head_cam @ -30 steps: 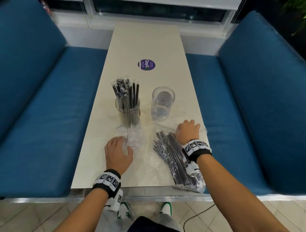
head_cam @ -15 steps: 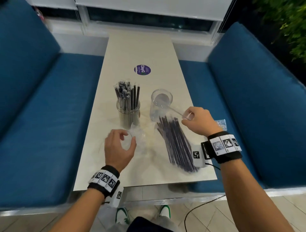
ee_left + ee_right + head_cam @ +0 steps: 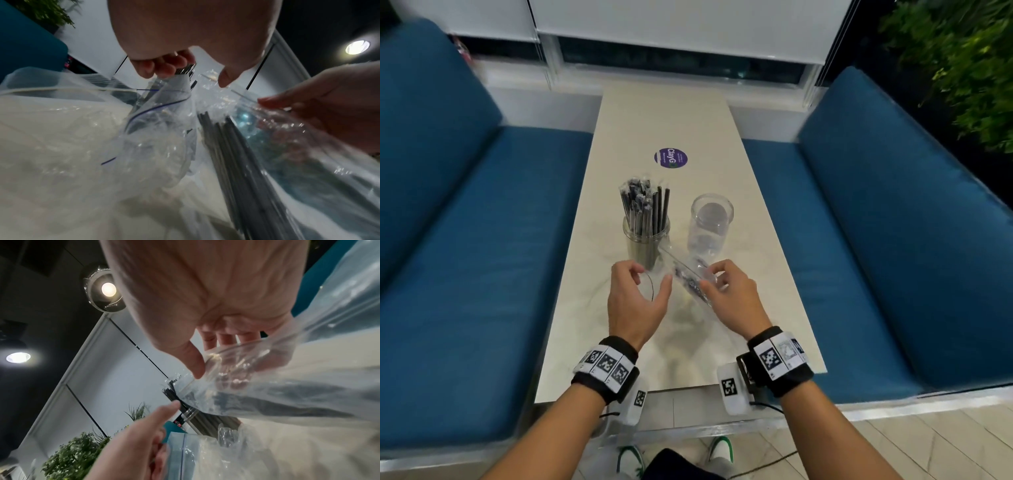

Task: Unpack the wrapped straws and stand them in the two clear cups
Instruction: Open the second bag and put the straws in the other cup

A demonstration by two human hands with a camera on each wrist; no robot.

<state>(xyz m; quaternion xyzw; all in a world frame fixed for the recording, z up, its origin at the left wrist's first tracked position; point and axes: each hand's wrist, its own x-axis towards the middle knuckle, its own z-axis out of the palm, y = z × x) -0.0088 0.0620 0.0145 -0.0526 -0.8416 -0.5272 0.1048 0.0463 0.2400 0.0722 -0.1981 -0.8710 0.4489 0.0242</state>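
Note:
My right hand [image 3: 711, 278] pinches the mouth of a clear bag of dark wrapped straws [image 3: 690, 284] and holds it lifted over the table, slanting toward me. In the right wrist view its thumb and fingers [image 3: 205, 363] nip the bag's rim [image 3: 236, 352]. My left hand [image 3: 651, 280] is beside it, fingers curled on an empty clear zip bag [image 3: 156, 123], thumb near the straw bag's mouth. The left clear cup [image 3: 647, 240] is packed with upright straws. The right clear cup [image 3: 710, 222] stands empty just behind my hands.
The pale narrow table [image 3: 664, 113] runs away from me between two blue bench seats [image 3: 482, 240], [image 3: 876, 240]. A purple round sticker [image 3: 670, 158] lies beyond the cups. A window with blinds closes the far end; plants stand at the right.
Both hands have risen off the table and come together. My right hand lifted the straw bag from the right side to the middle; my left picked up the empty bag.

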